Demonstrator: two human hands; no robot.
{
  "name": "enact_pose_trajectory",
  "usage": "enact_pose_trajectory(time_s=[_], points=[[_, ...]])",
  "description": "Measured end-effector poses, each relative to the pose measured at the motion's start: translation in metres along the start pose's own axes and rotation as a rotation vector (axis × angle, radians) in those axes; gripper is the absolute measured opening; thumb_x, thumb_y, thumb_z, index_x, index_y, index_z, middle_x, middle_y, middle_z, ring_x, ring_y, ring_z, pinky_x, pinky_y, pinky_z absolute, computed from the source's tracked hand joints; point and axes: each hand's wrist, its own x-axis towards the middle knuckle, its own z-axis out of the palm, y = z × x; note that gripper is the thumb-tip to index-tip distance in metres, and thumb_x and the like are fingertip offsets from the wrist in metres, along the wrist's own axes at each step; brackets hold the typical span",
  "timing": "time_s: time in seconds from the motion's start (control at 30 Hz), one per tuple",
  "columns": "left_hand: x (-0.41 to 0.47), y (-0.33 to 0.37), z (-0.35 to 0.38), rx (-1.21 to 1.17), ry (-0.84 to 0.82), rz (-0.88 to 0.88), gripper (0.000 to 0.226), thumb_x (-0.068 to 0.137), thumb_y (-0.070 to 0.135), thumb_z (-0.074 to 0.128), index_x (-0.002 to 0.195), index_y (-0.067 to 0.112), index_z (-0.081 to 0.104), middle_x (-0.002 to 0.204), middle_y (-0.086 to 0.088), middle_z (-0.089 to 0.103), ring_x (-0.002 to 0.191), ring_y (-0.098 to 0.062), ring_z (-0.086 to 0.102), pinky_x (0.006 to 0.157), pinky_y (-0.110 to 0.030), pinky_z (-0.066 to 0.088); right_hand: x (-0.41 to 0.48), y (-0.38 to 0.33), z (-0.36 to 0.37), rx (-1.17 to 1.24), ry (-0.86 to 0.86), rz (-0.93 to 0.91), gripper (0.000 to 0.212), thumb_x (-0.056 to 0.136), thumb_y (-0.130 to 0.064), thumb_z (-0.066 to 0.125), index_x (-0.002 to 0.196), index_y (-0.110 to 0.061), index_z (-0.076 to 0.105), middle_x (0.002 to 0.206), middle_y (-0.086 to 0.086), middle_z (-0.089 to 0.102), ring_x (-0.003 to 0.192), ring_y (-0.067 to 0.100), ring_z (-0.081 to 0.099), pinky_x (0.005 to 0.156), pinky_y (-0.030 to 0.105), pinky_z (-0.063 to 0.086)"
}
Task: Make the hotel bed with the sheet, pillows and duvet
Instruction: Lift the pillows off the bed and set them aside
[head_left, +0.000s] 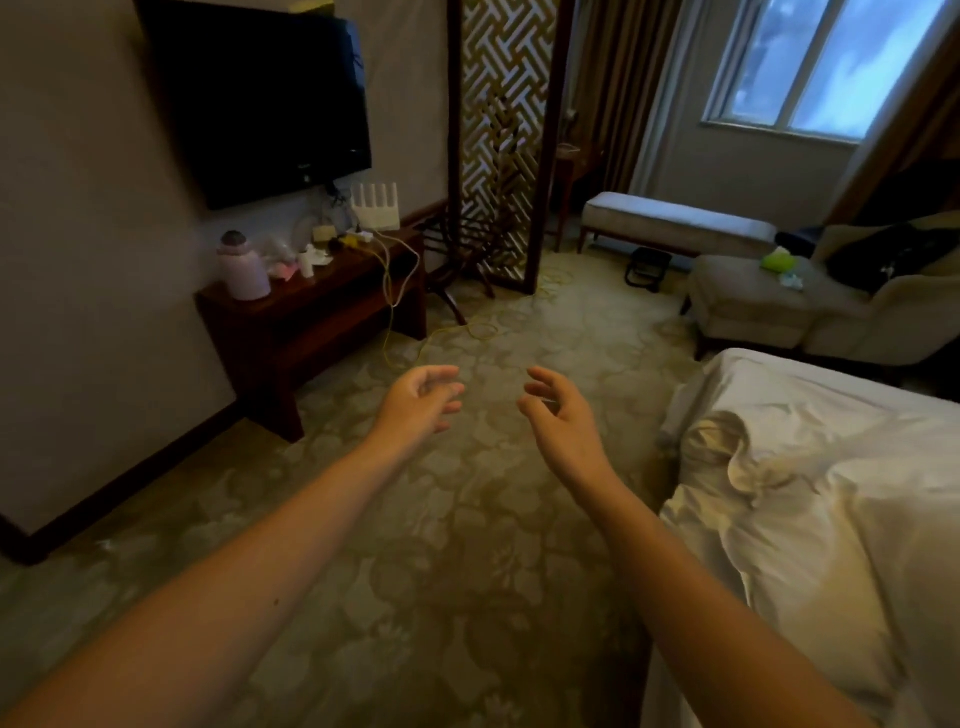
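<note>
The left hand (421, 400) and right hand (561, 415) hover over the carpet (467, 561), palms facing each other, fingers loosely curled and spread, holding nothing. The bed (841, 405) lies to the right. Its side edge runs away toward the armchair (883, 322), and white bedding (810, 530) is rumpled along that edge.

The bed (831, 519) lies at right, the desk (322, 301) at left against the wall, under a television (260, 98). Beyond the bed stands an armchair (893, 319); behind it, a bench (675, 221) sits below the window (810, 67).
</note>
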Motion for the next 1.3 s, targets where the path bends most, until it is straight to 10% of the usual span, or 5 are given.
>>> enact_pose_trajectory(time_s=[1.3], points=[[0.821, 0.156, 0.595, 0.103, -0.693, 0.027, 0.022, 0.094, 0.019, 0.055, 0.115, 0.021, 0.060, 0.109, -0.001, 0.066, 0.097, -0.016, 0.065, 0.086, -0.031, 0.052, 0.841, 0.216, -0.340, -0.085, 0.593, 0.208, 0.042, 0.094, -0.018, 0.055, 0.136, -0.020, 0.050, 0.126, 0.000, 0.057, 0.108, 0.008, 0.055, 0.089, 0.025, 0.049]])
